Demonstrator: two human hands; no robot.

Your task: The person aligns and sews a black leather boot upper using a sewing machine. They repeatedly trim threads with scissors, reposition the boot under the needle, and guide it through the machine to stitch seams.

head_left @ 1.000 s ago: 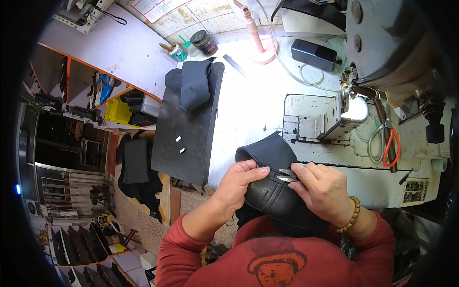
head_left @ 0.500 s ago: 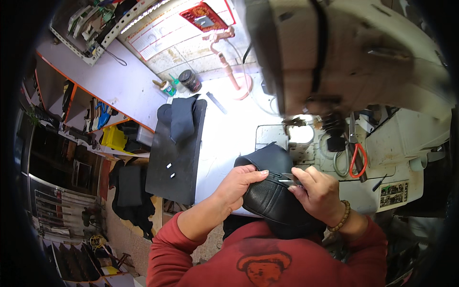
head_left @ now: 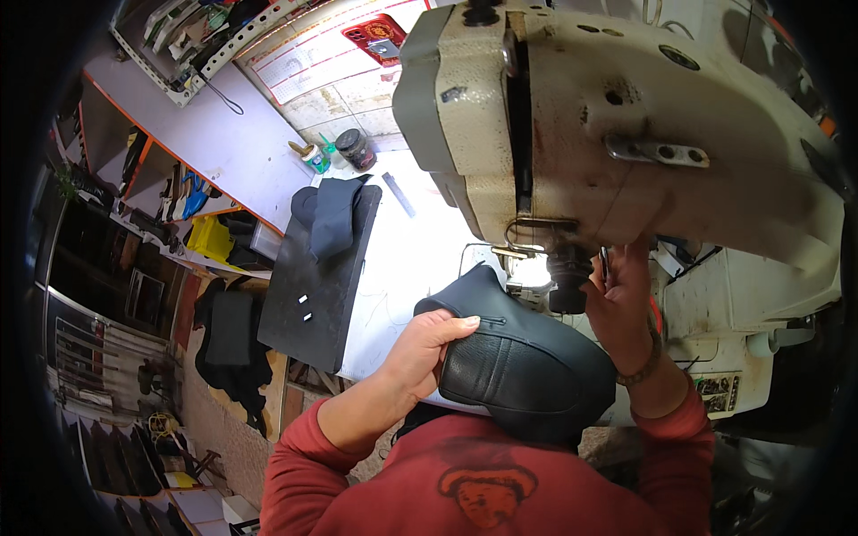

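Note:
A black stitched leather piece (head_left: 527,366), shaped like a shoe upper, lies across my front at the sewing machine's bed. My left hand (head_left: 427,351) is closed on its left edge, thumb on top beside a short slit-like seam. Farther right, my right hand (head_left: 623,304) is raised next to the dark knob under the sewing machine head (head_left: 554,134). Its fingers curl round a slim shiny metal item, partly hidden by the machine, whose kind I cannot make out. Behind that hand, red-handled scissors (head_left: 657,314) show only in part.
On the left of the white table stands a black board (head_left: 317,304) with dark fabric pieces (head_left: 337,219) and small white bits. A dark strip (head_left: 399,195), a black jar (head_left: 356,149) and a green-white bottle (head_left: 315,159) are farther back. The machine head overhangs the right side.
My right hand has left the seam with a small metal blade-like tool and moved up and right behind the machine head. My left hand keeps hold of the leather. The view has shifted.

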